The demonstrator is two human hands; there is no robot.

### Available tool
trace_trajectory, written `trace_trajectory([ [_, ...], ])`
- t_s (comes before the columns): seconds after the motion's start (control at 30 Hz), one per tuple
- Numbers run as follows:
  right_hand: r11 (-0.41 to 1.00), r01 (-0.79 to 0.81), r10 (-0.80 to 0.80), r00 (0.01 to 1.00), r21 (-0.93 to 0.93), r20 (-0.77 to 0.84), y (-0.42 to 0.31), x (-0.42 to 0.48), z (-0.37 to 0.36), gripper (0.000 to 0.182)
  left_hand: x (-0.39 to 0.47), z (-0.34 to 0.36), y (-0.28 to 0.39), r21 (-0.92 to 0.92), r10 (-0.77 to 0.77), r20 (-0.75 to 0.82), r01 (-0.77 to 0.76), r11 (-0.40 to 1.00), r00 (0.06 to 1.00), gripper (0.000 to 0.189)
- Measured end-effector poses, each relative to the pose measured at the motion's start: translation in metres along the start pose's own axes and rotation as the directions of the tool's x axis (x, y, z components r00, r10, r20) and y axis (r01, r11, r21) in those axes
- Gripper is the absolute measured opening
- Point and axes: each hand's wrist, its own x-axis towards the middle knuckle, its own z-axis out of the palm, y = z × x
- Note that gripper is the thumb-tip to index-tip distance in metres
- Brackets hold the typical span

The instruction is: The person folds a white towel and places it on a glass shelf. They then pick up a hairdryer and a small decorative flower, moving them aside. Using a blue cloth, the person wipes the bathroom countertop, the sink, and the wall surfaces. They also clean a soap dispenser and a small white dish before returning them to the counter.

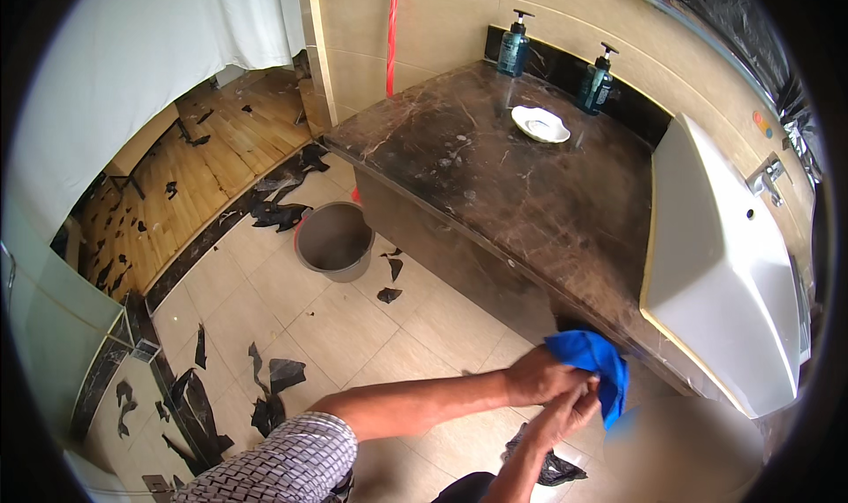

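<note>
A blue cloth (599, 367) hangs bunched in front of the dark marble counter's front edge. My left hand (540, 376) grips it, with part of the cloth draped over the fingers. Close against it, my right hand (571, 410) pinches the cloth's near side with bent fingertips. Both hands touch each other below the counter edge, left of the white basin (722, 271). The cloth covers some of my fingers. Above the hands spreads the brown marble countertop (503, 172), with pale smudges on its surface.
Two pump bottles (513, 49) and a white dish (540, 124) stand on the counter. A grey bucket (334, 241) sits on the tiled floor among torn black plastic scraps (285, 374). A glass panel (59, 317) is at left. The bottom right is blurred.
</note>
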Motion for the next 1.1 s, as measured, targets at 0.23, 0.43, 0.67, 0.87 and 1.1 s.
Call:
trace_trajectory([
  [0.23,0.938,0.315,-0.196,0.827,-0.147,0.526,0.018,-0.053,0.132,0.039,-0.088,-0.111,-0.068,-0.115,-0.519,-0.438,0.527,0.842,0.734,0.032],
  [0.43,0.978,0.207,-0.143,0.546,0.033,0.825,0.018,-0.085,0.275,0.057,-0.118,-0.242,-0.135,0.066,-0.272,-0.789,0.517,0.853,0.550,0.023],
  [0.67,0.972,0.223,-0.188,0.541,0.075,0.819,0.024,-0.073,0.251,0.062,-0.119,-0.232,-0.128,0.329,-0.235,-0.696,0.592,0.735,0.679,0.029],
  [0.87,0.974,0.224,-0.210,0.838,0.034,0.504,-0.022,-0.007,0.076,0.048,-0.029,-0.077,-0.012,0.424,-0.043,-0.261,0.154,0.892,0.964,0.039],
  [1.1,0.990,0.073,-0.055,0.987,0.119,-0.151,-0.066,0.066,-0.082,0.044,0.050,0.091,0.048,-0.123,0.151,0.277,-0.121,0.985,0.949,0.054],
])
